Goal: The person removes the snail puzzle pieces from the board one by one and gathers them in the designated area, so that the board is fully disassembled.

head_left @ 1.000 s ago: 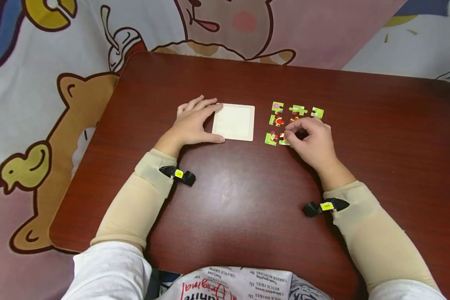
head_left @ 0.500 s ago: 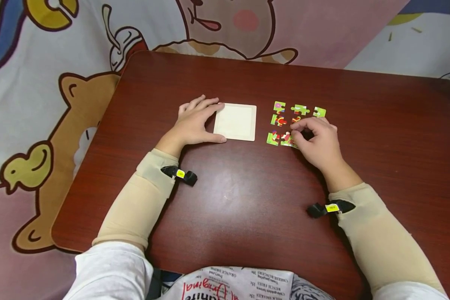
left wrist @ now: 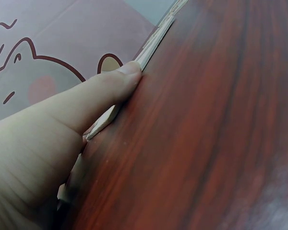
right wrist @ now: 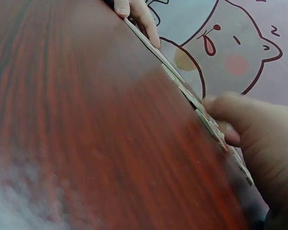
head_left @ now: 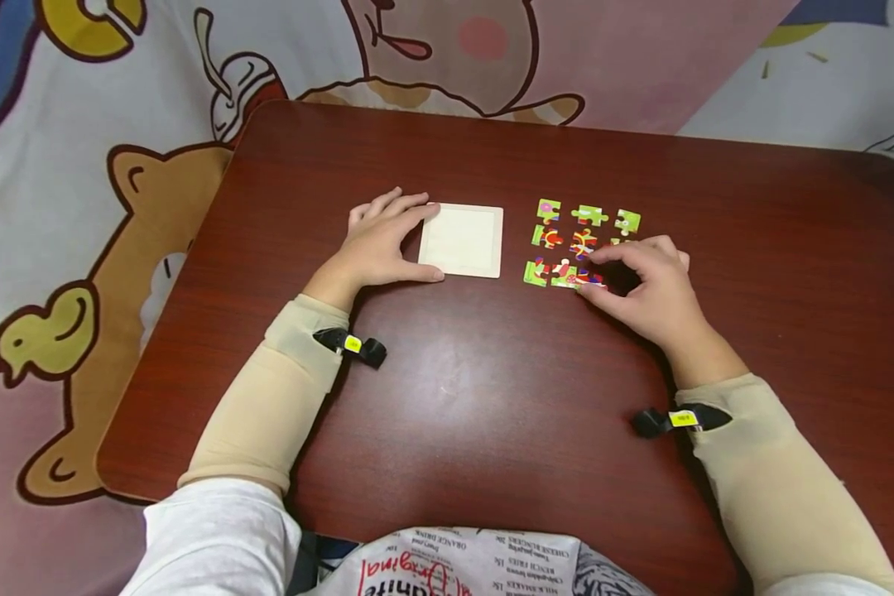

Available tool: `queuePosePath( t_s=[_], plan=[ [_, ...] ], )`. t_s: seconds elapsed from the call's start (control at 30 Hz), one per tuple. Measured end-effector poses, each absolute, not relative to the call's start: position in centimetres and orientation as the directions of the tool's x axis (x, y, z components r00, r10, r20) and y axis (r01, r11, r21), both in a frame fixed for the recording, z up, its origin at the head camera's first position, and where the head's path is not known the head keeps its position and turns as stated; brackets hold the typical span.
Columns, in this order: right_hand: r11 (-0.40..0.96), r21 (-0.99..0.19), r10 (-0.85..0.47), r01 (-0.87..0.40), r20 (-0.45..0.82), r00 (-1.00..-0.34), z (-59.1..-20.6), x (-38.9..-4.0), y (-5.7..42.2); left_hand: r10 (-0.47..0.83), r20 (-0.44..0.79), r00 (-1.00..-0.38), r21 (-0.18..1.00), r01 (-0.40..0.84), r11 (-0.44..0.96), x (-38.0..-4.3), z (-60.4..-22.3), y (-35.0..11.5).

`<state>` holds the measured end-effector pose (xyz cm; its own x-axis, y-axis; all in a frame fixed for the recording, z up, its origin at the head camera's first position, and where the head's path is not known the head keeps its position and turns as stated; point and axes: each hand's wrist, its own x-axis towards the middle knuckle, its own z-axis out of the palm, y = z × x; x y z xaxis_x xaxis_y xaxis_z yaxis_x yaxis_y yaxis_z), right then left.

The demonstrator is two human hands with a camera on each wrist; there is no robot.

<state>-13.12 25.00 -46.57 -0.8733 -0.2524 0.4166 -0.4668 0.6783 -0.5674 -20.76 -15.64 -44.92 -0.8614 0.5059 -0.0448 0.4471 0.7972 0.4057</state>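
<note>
In the head view my left hand point(head_left: 380, 242) holds the left side of a pale square puzzle board point(head_left: 462, 240), its thumb at the near corner and a forefinger at the far one. Right of the board lie several bright green and red jigsaw pieces in rough rows. My right hand point(head_left: 648, 290) is at their near right, thumb and forefinger spread apart with a gap between the tips. The thumb tip is at a blue and red jigsaw piece point(head_left: 593, 280). A middle-row piece point(head_left: 583, 242) lies just beyond the forefinger; one right-hand piece is partly hidden.
The brown wooden table point(head_left: 462, 439) carries the board and pieces flat on its top. Behind it hangs a cartoon-printed cloth point(head_left: 447, 50). A black wrist camera point(head_left: 650, 422) sticks out inward from the right wrist, another point(head_left: 372, 353) from the left.
The right hand has moved right, and its thumb and forefinger have spread apart, uncovering the middle and near-row pieces. The left hand stays on the board; the head view shifts slightly.
</note>
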Motion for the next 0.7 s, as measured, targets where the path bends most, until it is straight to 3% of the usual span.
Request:
queuePosePath(
  t_s=[0.23, 0.7],
  plan=[
    [0.661, -0.537, -0.327, -0.525, 0.423, -0.845, -46.7, -13.7, 23.9, 0.505, -0.046, -0.862, 0.404, 0.446, 0.798, -20.9, -44.9, -15.6],
    [0.629, -0.566, -0.309, -0.532, 0.446, -0.84, -46.4, -14.2, 23.4, 0.509, -0.048, -0.86, 0.408, 0.448, 0.795, -20.8, -44.9, -15.5]
  ],
)
